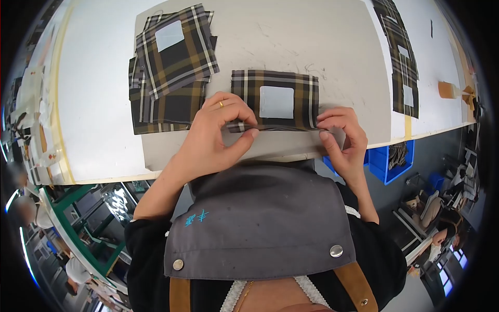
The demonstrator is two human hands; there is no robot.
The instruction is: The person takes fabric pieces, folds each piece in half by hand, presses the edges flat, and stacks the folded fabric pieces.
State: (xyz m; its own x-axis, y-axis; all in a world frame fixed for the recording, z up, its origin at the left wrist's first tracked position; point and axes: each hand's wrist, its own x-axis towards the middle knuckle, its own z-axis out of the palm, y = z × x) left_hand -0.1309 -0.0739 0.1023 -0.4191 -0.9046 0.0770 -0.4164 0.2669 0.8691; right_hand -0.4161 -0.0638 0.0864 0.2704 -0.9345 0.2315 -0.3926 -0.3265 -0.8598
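Note:
A plaid fabric piece [244,93], dark with brown and white stripes, lies before me with a pale rectangular patch [277,102] on it. Its near edge is raised or folded. My left hand [221,130], with a ring on one finger, pinches that edge at the left corner between thumb and fingers. At the right corner, my right hand [345,136] grips the same edge between thumb and fingertips. To the left lies an uneven pile of similar plaid pieces [195,57]; the top one also bears a pale patch [170,36].
Beneath the fabric is a grey-beige sheet [343,52] on a white table [93,104]. More plaid pieces [403,67] lie in a column at right, near a bottle-like amber object [448,90]. Blue bins [397,161] stand below the table edge. Other people are in the background.

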